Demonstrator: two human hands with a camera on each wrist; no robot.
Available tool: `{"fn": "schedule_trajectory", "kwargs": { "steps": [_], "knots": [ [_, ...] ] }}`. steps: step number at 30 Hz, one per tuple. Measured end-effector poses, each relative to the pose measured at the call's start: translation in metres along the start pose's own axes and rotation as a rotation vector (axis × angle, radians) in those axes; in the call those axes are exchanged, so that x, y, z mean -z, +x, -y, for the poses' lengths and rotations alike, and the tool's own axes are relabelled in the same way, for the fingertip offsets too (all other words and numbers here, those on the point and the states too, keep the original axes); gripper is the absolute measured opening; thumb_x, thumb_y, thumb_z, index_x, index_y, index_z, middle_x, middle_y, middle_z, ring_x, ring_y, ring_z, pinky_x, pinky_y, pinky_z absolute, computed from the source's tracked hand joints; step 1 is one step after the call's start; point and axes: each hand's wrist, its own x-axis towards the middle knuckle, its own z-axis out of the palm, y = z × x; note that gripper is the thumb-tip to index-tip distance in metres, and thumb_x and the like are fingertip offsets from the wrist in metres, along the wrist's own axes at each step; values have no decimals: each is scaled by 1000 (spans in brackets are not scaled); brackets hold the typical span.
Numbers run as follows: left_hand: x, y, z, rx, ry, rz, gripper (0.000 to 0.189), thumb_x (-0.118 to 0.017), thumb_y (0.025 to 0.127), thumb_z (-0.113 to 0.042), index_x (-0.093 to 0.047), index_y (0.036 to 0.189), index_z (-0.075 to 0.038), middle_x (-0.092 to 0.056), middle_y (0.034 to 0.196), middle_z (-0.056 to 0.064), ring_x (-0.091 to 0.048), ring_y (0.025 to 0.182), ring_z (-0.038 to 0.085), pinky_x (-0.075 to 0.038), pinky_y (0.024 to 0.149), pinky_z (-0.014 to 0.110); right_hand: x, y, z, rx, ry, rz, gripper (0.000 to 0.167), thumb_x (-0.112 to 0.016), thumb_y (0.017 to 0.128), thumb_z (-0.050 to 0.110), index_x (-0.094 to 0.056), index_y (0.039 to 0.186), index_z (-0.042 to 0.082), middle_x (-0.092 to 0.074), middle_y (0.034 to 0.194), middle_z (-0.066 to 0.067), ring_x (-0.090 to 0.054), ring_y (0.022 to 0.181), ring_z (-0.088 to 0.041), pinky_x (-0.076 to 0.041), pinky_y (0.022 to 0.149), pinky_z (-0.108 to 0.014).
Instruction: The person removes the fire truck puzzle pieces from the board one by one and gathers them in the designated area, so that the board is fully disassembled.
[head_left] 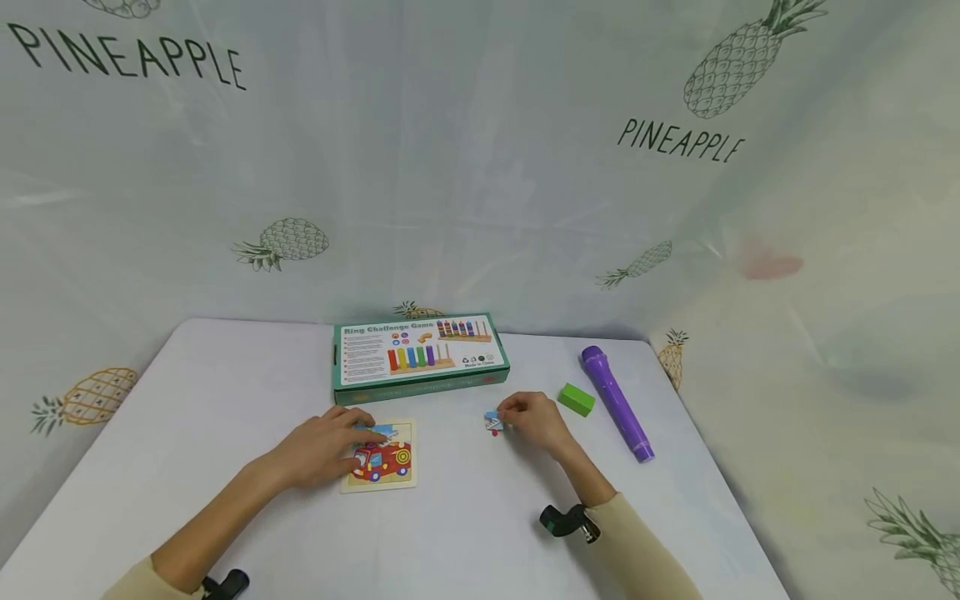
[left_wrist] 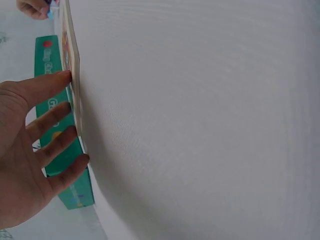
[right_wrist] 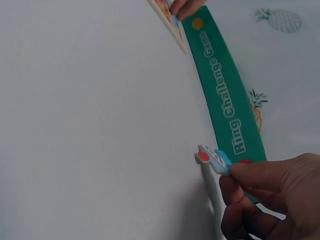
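A small wooden jigsaw puzzle board (head_left: 414, 454) with a red fire truck picture lies on the table. At its upper right the picture gives way to pale wood. My left hand (head_left: 318, 446) rests on the board's left side, fingers spread. In the left wrist view, the thumb (left_wrist: 50, 87) touches the board's edge. Farther right, my right hand (head_left: 536, 421) pinches a puzzle piece (right_wrist: 216, 160) between thumb and finger. This piece is light blue and white with a red rounded end, and it is held close over the white tabletop.
Behind the board lies a green Ring Challenge Game box (head_left: 420, 358). A green block (head_left: 576, 400) and a purple cylinder (head_left: 617, 404) lie right of my right hand. The white table (head_left: 465, 533) backs onto a pineapple-print curtain (head_left: 465, 167).
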Motion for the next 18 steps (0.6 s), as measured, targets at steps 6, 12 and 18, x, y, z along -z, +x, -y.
{"fn": "schedule_trajectory", "kwargs": {
  "steps": [6, 12, 18],
  "knots": [
    [-1, -1, 0, 5, -3, -5, 43, -80, 85, -25, -71, 127, -29, -60, 131, 6, -52, 123, 33, -52, 87, 57, -1, 2, -8, -1, -16, 3, 7, -74, 90, 19, -76, 93, 13, -70, 80, 3, -58, 71, -13, -48, 62, -29],
    [-1, -1, 0, -5, -28, -3, 43, -79, 86, -23, -71, 127, -27, -60, 132, 7, -51, 124, 34, -51, 92, 57, -5, 3, -11, 10, -54, -20, 4, -74, 90, 18, -76, 91, 14, -70, 81, 3, -60, 72, -13, -49, 65, -29],
    [-3, -1, 1, -8, -59, 2, 42, -77, 87, -22, -70, 128, -25, -59, 134, 7, -51, 126, 34, -48, 99, 56, -5, 2, -9, 21, -78, -17, 3, -73, 90, 16, -75, 90, 13, -68, 79, 2, -59, 72, -13, -48, 64, -29]
  ]
}}
